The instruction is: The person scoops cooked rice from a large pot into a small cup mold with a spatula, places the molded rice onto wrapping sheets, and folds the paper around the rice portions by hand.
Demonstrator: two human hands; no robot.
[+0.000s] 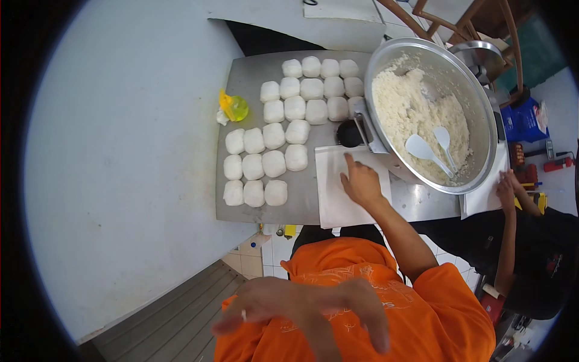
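My right hand (pixel 360 181) rests on a stack of white paper sheets (pixel 332 199) at the table's near edge, index finger extended and nothing held. Close to the camera, my left hand (pixel 303 303) is raised in front of my orange shirt, fingers spread, holding nothing. Beyond the paper sits a small black bowl (pixel 349 134), partly behind the handle of a large metal pot (pixel 486 149). Cooked rice (pixel 398 108) fills part of the pot, with a larger white plastic rice paddle (pixel 419 147) and a smaller one (pixel 442 136) lying on it. Rows of white paper-wrapped packets (pixel 294 108) stand left of the pot.
A metal table (pixel 312 190) meets a pale wall (pixel 135 135) on the left. Near that wall stands a yellow-green bottle (pixel 239 108) with a yellow top. A co-worker in black (pixel 538 262) has hands over paper at the right. Wooden chair legs (pixel 470 18) rise behind the pot.
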